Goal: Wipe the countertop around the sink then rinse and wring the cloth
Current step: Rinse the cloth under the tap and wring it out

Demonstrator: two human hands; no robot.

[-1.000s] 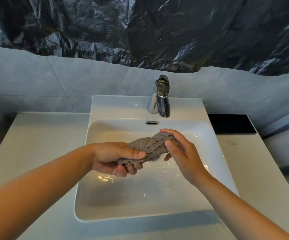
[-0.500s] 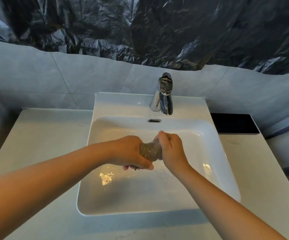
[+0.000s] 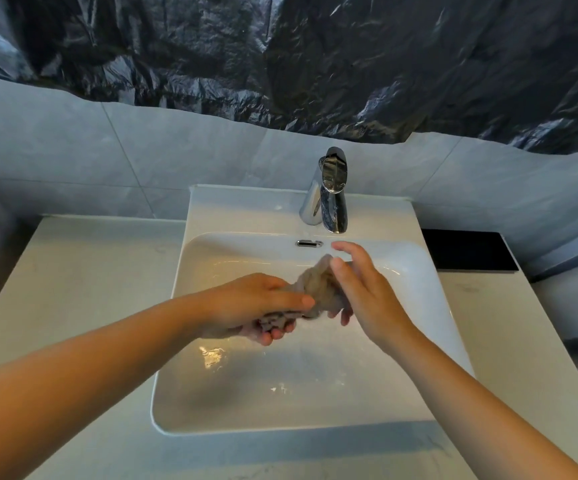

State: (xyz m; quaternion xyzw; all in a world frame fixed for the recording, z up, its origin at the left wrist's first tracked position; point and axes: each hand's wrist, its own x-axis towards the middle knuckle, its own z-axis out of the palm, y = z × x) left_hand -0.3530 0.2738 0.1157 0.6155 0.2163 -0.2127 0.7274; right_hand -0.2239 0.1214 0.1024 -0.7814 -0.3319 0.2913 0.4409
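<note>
A grey-brown cloth [image 3: 317,284] is bunched up above the middle of the white sink basin [image 3: 315,393]. My left hand [image 3: 252,306] grips its lower end, fingers curled under it. My right hand [image 3: 360,289] holds the upper end with loosened fingers, the index finger pointing up towards the chrome tap [image 3: 330,192]. No water runs from the tap. The pale countertop [image 3: 83,271] lies on both sides of the sink.
A flat black rectangular object [image 3: 467,249] lies on the countertop right of the sink, by the wall. Grey wall tiles [image 3: 176,150] rise behind the tap, with crumpled black plastic sheeting [image 3: 280,57] covering the wall above them.
Half a second ago both hands squeezed the cloth tightly together. Now my right hand has loosened and slid up, and the cloth shows more between the hands.
</note>
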